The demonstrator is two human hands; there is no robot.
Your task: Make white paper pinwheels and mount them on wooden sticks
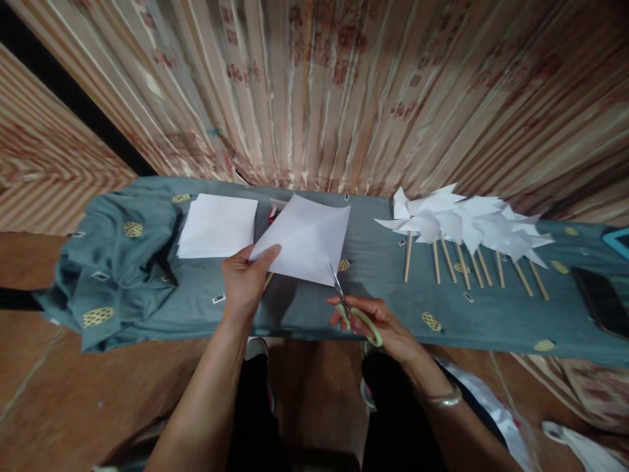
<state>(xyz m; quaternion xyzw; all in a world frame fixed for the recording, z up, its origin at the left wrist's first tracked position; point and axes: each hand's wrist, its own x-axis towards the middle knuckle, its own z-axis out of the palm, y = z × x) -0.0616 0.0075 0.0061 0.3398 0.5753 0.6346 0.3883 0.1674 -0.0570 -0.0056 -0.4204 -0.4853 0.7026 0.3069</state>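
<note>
My left hand (250,278) pinches the left corner of a square sheet of white paper (307,239), thumb on top, and holds it above the cloth. Faint crease lines run across the sheet. In my right hand (368,318) is a pair of scissors (361,320) with pale green handles, my fingers in the loops. Its blades point up and away from me at the lower right corner of the sheet; whether they have cut into it I cannot tell. Left of the sheet lies a stack of white paper (219,226).
Several white paper pinwheels (466,223) on wooden sticks lie in a row at the right. Beyond them are a dark phone (602,298) and a blue-edged object (616,241). Grey-green cloth (314,314) covers the narrow surface, bunched at the left. A patterned curtain (314,98) hangs behind.
</note>
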